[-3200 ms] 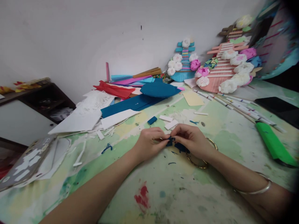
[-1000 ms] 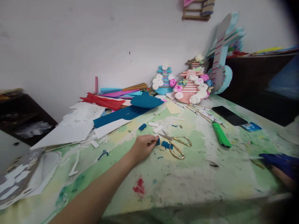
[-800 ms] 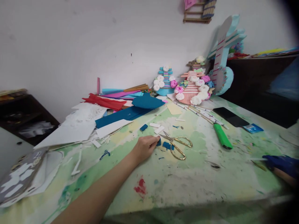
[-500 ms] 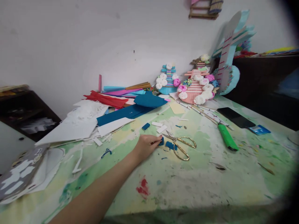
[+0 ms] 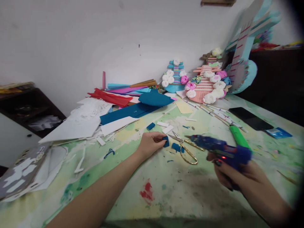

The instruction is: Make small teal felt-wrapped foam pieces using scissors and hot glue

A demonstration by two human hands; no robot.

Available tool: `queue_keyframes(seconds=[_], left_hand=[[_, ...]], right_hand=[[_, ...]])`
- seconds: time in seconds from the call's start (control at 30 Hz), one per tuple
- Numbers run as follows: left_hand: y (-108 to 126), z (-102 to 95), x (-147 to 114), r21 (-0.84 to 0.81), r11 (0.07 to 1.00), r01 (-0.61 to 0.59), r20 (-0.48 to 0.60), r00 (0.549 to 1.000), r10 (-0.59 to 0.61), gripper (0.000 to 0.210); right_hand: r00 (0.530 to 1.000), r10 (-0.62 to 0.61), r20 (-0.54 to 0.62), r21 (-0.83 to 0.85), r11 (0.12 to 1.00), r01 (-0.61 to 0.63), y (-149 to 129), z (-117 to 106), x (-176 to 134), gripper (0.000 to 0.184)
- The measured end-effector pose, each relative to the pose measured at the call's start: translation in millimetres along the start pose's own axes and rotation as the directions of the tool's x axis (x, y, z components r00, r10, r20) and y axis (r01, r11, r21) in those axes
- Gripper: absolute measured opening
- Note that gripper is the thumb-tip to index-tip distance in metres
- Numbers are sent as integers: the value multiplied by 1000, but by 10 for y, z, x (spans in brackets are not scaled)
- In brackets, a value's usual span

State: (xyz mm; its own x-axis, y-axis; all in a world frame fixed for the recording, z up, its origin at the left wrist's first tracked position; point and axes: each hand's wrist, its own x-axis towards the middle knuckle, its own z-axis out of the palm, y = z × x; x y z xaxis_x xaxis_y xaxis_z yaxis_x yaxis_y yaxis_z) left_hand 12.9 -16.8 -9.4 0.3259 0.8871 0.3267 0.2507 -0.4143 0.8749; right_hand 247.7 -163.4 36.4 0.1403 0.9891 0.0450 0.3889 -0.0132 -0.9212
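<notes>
My left hand (image 5: 152, 144) rests low over the table, thumb and fingers pinching a small blue piece (image 5: 166, 141). Above the right part of the table, my right hand (image 5: 239, 175) grips a blue glue gun (image 5: 219, 148) with a red light, its nozzle pointing left. Gold-handled scissors (image 5: 188, 155) lie between the two hands, partly behind the gun. Beside them is another blue scrap (image 5: 177, 147). A small blue block (image 5: 150, 126) and two white strips (image 5: 167, 129) lie just beyond my left hand.
Blue sheets (image 5: 133, 112), red paper (image 5: 110, 97) and white board (image 5: 71, 126) are heaped at back left. Decorated instrument-shaped crafts (image 5: 205, 85) stand against the wall. A phone (image 5: 250, 118), a green cutter (image 5: 238, 136) and striped sticks (image 5: 220, 117) lie at right.
My right hand has come into view from the right, carrying the glue gun. My left hand keeps its pinch on the blue piece. The view has shifted slightly.
</notes>
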Motion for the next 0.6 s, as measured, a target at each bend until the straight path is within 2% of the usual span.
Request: queue_keyframes(seconds=[0.03,0.1,0.2,0.4,0.6], left_hand=[[-1,-1,4,13,1000,-1,-3,1000,1,19],[-11,2,12,20,1000,3,0,1000,-3,19],[-33,18,27,-8,1000,16,11,1000,-16,18],[-13,44,43,-69,995,78,40,996,-75,16],[25,56,20,-31,998,46,38,998,-45,16]], right_hand=[[997,8,83,16,1000,-9,-20,93,81,53],[985,7,175,10,1000,-9,-52,245,212,54],[985,-27,168,-52,998,36,-62,365,320,50],[987,-37,153,-125,991,57,5,410,354,42],[990,-46,135,-159,985,68,30,456,355,42]])
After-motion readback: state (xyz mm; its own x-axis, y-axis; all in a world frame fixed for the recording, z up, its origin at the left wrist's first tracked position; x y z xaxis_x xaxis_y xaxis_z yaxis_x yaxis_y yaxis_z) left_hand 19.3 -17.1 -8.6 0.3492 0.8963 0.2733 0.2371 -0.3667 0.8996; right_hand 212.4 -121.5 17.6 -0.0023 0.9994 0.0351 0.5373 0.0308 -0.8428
